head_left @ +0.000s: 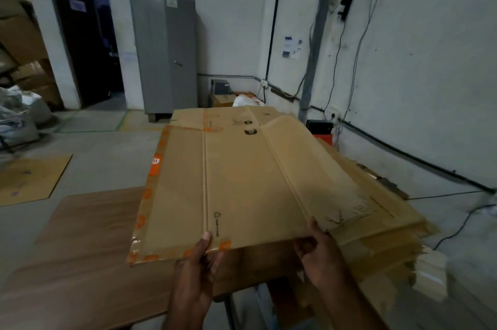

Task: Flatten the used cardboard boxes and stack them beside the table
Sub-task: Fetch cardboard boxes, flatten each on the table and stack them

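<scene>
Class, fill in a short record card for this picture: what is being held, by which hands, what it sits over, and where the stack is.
held item: flattened cardboard box with orange tape
left hand: grips near edge
right hand: grips near edge
below it: wooden table
stack of flattened boxes: right of the table
background: grey metal cabinet

flattened box [242, 184] over table [80, 249], stack [390, 222] right

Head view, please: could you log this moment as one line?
flattened box held flat | left hand, right hand grip near edge | above table | stack at right
</scene>
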